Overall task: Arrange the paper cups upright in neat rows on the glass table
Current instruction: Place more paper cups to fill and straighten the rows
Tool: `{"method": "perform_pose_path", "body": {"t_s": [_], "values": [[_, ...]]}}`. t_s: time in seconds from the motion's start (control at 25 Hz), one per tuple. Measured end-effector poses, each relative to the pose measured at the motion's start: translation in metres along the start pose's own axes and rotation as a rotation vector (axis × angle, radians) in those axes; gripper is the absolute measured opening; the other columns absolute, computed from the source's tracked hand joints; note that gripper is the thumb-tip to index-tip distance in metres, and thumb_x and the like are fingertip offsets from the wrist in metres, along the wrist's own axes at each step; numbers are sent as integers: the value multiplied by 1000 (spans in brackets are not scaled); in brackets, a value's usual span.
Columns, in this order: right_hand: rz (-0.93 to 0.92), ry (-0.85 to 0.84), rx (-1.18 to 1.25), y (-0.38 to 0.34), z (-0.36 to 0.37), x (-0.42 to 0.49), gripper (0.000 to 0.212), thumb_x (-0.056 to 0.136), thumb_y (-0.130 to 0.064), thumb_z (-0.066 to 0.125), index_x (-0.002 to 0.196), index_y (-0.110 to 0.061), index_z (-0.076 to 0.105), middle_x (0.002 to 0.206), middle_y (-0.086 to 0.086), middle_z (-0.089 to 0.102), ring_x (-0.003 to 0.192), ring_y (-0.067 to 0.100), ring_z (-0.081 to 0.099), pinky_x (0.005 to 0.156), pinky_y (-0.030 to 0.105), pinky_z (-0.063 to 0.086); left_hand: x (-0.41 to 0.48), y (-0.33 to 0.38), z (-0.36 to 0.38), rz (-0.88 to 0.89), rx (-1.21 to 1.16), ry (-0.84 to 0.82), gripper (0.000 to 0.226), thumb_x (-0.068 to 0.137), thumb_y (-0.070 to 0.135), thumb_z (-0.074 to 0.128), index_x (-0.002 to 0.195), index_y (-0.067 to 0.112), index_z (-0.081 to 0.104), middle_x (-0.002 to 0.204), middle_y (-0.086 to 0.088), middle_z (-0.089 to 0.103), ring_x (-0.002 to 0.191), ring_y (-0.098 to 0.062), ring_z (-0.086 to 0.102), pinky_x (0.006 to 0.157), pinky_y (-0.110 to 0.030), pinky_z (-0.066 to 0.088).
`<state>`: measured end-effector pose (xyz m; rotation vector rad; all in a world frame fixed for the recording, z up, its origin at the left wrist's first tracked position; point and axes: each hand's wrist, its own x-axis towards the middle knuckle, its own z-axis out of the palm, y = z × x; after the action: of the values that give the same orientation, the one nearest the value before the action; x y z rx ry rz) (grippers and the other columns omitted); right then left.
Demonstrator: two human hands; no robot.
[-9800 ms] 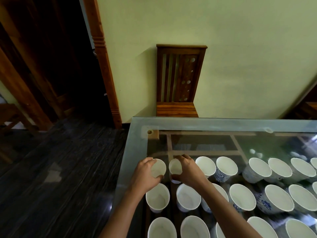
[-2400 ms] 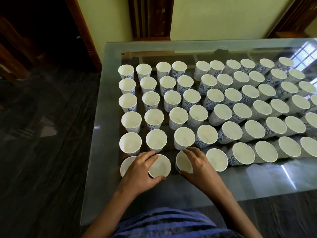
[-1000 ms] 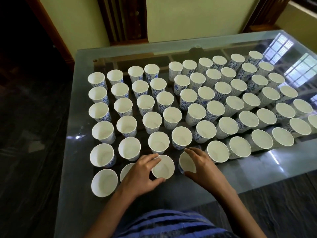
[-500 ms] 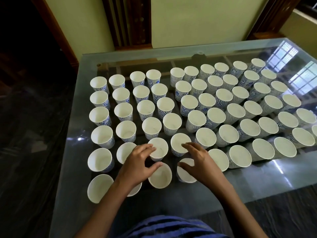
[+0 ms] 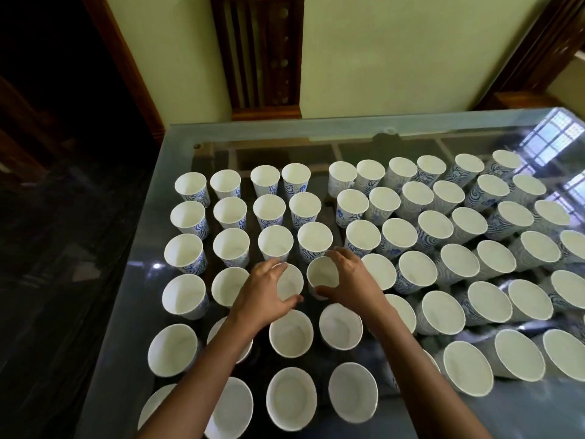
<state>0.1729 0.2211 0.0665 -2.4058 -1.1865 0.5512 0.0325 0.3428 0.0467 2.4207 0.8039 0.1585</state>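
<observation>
Many white paper cups with blue patterns stand upright in rows on the glass table (image 5: 285,133). A block of four columns fills the left side, and a wider block (image 5: 443,248) fills the right. My left hand (image 5: 261,299) wraps around one cup (image 5: 290,282) in the middle of the left block, fingers behind the rim and thumb in front. My right hand (image 5: 353,280) holds the neighbouring cup (image 5: 322,274) the same way. Both cups rest on the glass. My forearms cross over the nearer rows and hide parts of some cups.
A wooden chair back (image 5: 262,58) stands against the pale wall behind the table. A wooden door frame (image 5: 126,58) and dark floor (image 5: 57,280) lie to the left. The table's left edge runs close to the outer cup column. A window reflects in the glass (image 5: 554,137) at the right.
Both hands have moved away from the nearer cups to a pair farther back in the same two columns. The view has shifted closer over the table.
</observation>
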Motion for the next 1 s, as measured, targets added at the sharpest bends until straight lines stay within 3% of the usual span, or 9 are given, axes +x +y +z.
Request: {"method": "perform_pose_path", "body": {"t_s": [0.24,0.44,0.8,1.0], "values": [[-18,-41,-18,0,-1,7,72,70,-27,79,132,-11,45,130,12,49,116,28,50,93,36,42,6,-6,7,-17,-8,9,72,68,39,76,131,15,49,139,-2,45,128,-18,38,104,-25,28],[16,-32,-41,2,-3,5,71,72,-32,77,133,-12,46,131,10,49,115,26,51,92,35,45,3,-5,8,-15,2,27,72,67,40,77,129,15,51,139,-2,45,127,-19,40,104,-30,32],[-55,52,46,-1,-13,38,69,75,-29,75,135,-15,44,141,9,43,120,27,50,99,38,45,38,-8,-11,-11,3,147,60,74,39,72,126,14,55,137,-5,47,126,-22,41,104,-32,33],[-68,22,5,-5,-12,73,77,71,-33,78,136,-13,43,144,8,38,129,26,39,105,37,37,71,-17,-17,-62,24,129,64,74,41,70,130,15,51,142,-4,42,130,-21,37,106,-30,29]]}}
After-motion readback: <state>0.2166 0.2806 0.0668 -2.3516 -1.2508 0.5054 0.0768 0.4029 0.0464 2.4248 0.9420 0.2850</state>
